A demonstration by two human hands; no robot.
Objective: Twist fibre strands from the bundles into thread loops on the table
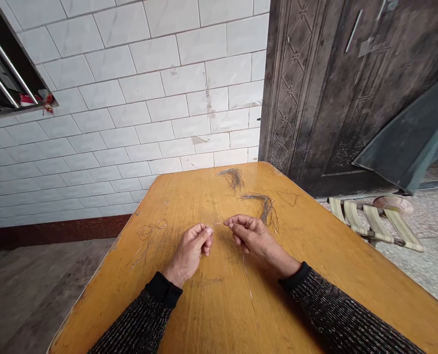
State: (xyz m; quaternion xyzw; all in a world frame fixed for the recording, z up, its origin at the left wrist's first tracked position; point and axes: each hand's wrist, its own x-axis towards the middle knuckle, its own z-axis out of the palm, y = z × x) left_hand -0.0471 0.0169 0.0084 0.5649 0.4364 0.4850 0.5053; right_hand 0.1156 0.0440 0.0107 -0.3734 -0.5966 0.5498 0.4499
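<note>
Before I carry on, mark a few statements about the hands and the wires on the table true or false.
1. A thin wire spans the gap between the left hand and the right hand. True.
2. Both hands wear gloves. False: both are bare.
3. The looped wires lie on the table, to the left of the left hand. True.
4. The right hand lies flat with its palm on the table. False: it pinches the thin wire.
5. The far wire bundle lies closer to the tiled wall than the near wire bundle does. True.
</note>
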